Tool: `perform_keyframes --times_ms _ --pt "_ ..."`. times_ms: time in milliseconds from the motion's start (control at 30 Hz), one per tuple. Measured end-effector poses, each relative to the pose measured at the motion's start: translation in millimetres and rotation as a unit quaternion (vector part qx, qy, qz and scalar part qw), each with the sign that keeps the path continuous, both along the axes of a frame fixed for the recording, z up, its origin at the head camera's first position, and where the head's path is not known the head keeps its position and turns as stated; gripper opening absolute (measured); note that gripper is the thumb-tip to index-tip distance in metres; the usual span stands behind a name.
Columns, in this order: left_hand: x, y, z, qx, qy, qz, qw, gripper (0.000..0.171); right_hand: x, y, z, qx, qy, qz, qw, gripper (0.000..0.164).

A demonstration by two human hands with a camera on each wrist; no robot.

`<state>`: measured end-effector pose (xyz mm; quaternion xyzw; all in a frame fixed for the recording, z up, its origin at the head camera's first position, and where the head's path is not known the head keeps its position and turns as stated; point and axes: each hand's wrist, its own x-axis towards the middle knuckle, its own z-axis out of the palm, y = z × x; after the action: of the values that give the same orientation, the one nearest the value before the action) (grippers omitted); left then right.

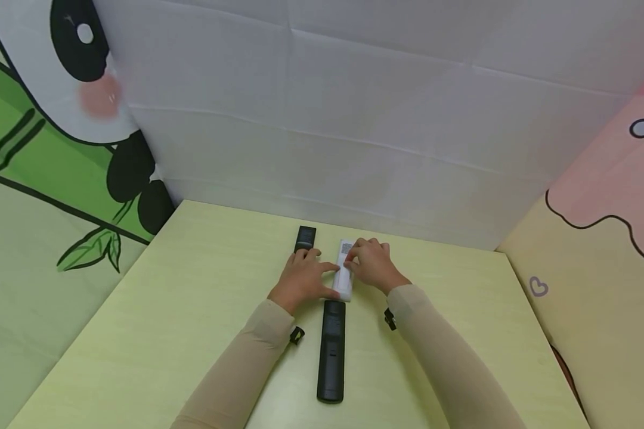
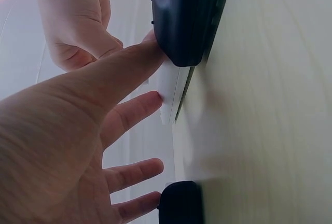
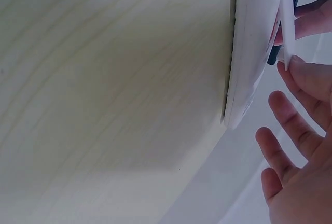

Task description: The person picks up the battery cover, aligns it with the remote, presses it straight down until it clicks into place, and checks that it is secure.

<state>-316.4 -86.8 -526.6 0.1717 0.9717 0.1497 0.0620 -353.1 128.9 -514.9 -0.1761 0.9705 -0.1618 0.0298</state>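
A white remote control point(image 1: 343, 291) lies back side up on the table, a printed label at its far end. My right hand point(image 1: 374, 263) pinches its thin white battery cover point(image 3: 288, 32) between thumb and index finger; in the right wrist view the cover stands tilted up from the remote's back. With thumb and index finger extended, my left hand point(image 1: 303, 279) touches the remote's left side and near end. The other left fingers reach toward a small black remote point(image 1: 305, 236), partly hidden behind them. The inside of the battery bay is not visible.
A long black remote point(image 1: 331, 357) lies back side up just in front of the white one, toward me. The pale yellow table point(image 1: 451, 333) ends at a white sheet wall point(image 1: 354, 119) behind, with printed cartoon panels on both sides.
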Motion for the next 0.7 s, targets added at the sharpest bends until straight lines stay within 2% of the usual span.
perform_keyframes --times_ms 700 --pt "-0.3 1.5 -2.7 -0.005 0.001 0.01 0.9999 0.074 -0.8 -0.8 -1.4 0.007 0.0 0.001 1.0 0.017"
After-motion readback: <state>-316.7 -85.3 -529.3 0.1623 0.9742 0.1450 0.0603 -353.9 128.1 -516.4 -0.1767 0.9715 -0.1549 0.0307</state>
